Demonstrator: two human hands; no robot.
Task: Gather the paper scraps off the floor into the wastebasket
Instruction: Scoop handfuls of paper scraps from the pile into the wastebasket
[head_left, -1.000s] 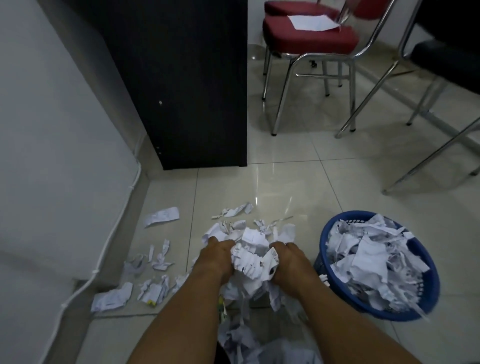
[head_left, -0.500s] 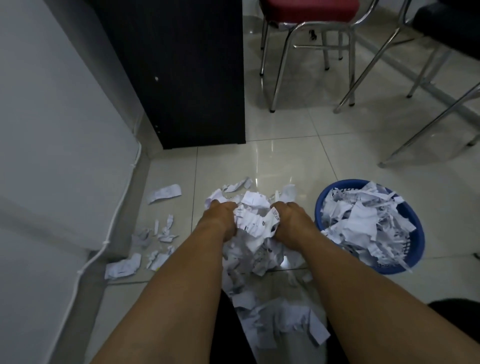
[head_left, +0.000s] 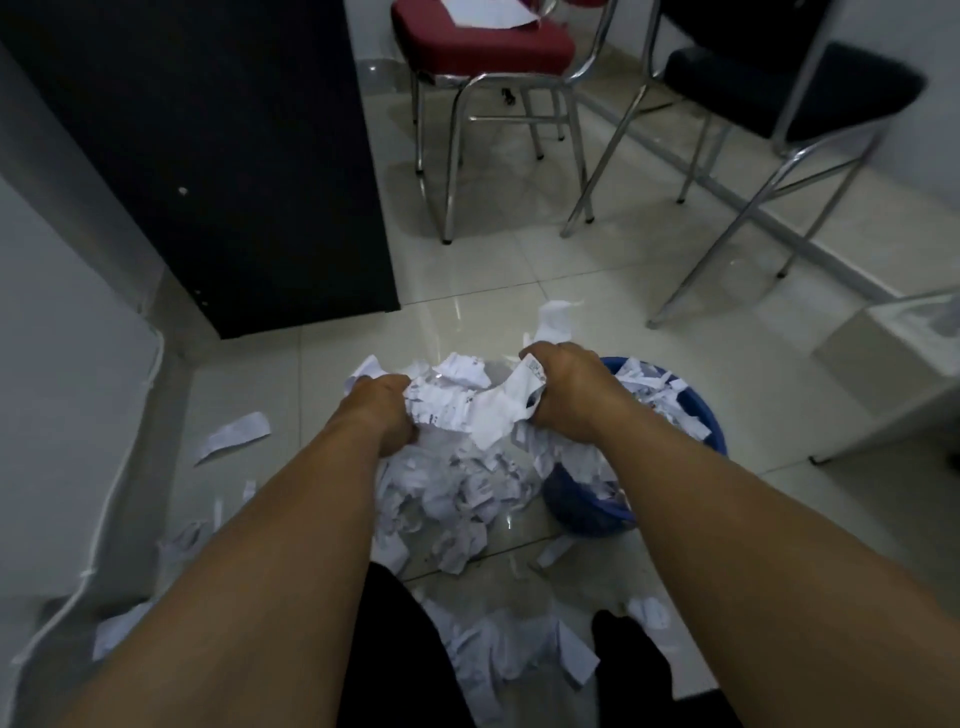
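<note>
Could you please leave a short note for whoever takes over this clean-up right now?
Both hands busy: left hand and right hand grip one bundle of paper scraps between them, next to the blue wastebasket.
Done: the wastebasket already holds many scraps.
Left: drop this bundle in, then gather the pile below the hands, the pieces by the left wall and the heap near the feet.

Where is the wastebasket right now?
In the head view, the blue wastebasket sits right of centre, partly behind the right hand, beside the piled paper scraps.
</note>
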